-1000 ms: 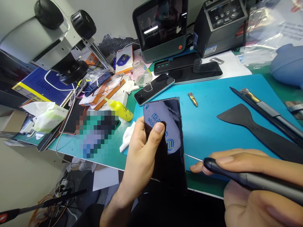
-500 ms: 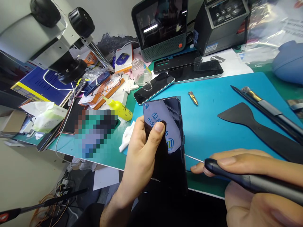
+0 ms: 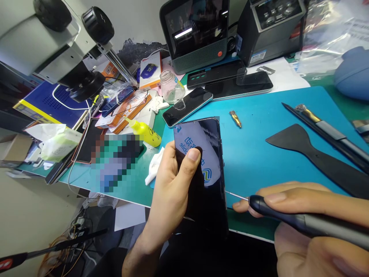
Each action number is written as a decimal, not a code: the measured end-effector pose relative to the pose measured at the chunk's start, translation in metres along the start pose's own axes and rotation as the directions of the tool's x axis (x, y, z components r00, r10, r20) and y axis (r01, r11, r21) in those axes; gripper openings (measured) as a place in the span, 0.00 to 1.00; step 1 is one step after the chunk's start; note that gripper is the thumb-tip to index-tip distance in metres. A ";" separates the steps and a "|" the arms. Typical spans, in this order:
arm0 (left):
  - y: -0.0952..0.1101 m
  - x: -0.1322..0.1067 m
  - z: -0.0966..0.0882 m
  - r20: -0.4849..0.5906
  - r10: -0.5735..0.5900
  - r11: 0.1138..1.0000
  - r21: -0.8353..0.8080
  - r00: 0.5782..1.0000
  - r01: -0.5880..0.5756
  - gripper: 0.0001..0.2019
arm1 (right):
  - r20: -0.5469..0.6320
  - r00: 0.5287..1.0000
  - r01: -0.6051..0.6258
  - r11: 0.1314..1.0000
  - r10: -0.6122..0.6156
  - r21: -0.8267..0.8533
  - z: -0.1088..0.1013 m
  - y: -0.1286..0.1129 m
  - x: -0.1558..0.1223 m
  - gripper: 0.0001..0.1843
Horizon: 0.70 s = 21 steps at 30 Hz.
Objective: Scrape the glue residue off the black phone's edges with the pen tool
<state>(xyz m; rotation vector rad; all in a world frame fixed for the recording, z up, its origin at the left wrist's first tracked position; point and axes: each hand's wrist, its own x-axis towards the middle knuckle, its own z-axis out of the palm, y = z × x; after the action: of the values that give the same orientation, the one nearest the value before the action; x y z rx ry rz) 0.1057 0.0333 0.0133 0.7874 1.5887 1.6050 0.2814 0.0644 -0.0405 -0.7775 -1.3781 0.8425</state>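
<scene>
In the head view, the left hand (image 3: 170, 188) grips the phone (image 3: 211, 175), thumb pressed on its glass, the upper part in front of the mat (image 3: 250, 150) and the lower end reaching past the front edge of the worktop (image 3: 135, 190). With no other support to be seen, a slack grip could let it slip off that edge. The right hand (image 3: 311, 202) is closed around a tool (image 3: 296, 219), whose thin tip (image 3: 238, 196) points at the phone's side; whether it touches or stops just beside, I cannot tell. Too much push there might make the tip skid along the rim, scratching the frame or chipping the glass, or bend the slender shaft. A skid across the screen could also jab the left thumb.
</scene>
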 end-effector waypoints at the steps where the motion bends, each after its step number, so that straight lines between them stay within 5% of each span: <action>1: 0.000 0.000 0.000 -0.013 0.000 1.000 0.002 1.000 0.000 0.25 | 0.003 1.000 0.001 1.000 -0.001 0.000 0.000 0.001 0.000 0.27; 15: 0.001 -0.001 0.000 -0.013 0.002 1.000 0.000 1.000 -0.002 0.22 | 0.014 1.000 0.013 1.000 -0.012 -0.026 -0.007 0.001 -0.002 0.26; 21: 0.000 -0.002 0.000 0.020 0.010 1.000 0.001 1.000 -0.010 0.18 | 0.108 0.993 0.048 0.995 -0.038 -0.093 -0.014 -0.014 0.001 0.16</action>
<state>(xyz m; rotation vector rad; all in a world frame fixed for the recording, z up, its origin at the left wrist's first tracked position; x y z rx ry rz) 0.1062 0.0318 0.0136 0.8106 1.5745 1.5981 0.2965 0.0589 -0.0287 -0.7826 -1.5334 0.7985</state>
